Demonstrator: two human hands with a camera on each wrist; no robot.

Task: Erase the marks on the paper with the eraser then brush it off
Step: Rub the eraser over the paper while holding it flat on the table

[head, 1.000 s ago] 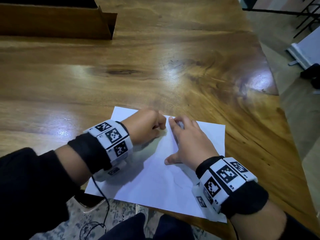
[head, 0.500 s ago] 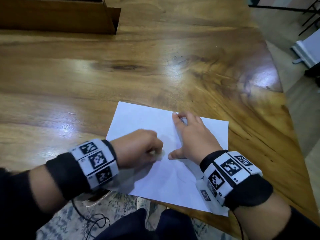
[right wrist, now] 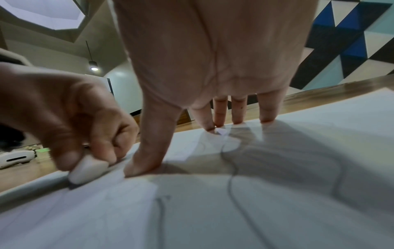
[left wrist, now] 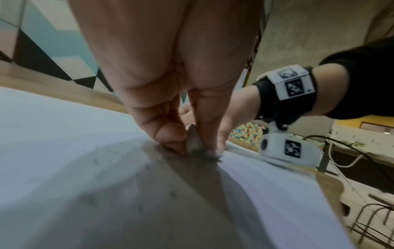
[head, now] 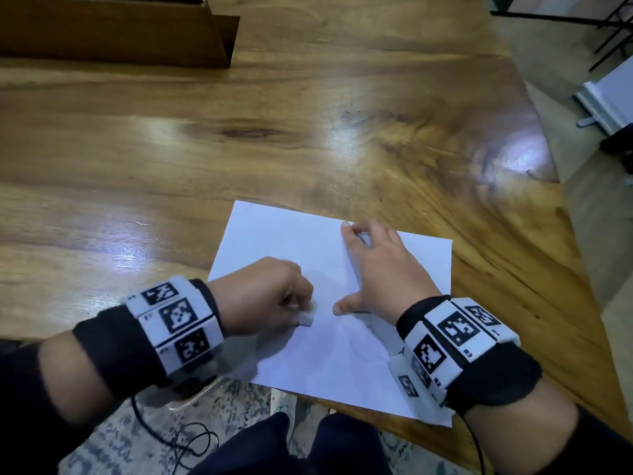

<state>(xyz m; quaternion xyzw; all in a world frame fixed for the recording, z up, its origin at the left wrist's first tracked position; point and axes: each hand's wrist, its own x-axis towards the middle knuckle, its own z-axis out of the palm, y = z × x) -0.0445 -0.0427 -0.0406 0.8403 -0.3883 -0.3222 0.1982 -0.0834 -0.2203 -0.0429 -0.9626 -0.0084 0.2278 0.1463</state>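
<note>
White eraser (head: 306, 318), just one, pinched in the left hand (head: 263, 296), rubs the single paper (head: 291, 241) near the table's (head: 308, 149) front edge, right hand (head: 383, 272) spread flat.

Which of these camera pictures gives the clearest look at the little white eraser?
The right wrist view: the eraser shows large and white, pinched by the left hand against the paper. The head view shows a small white tip; the left wrist view only a grey sliver between fingertips.

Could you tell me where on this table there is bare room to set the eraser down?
Bare wood lies between the paper and the cardboard box, and right of the paper to the table edge. The paper is crowded: left hand, eraser, right hand.
</note>
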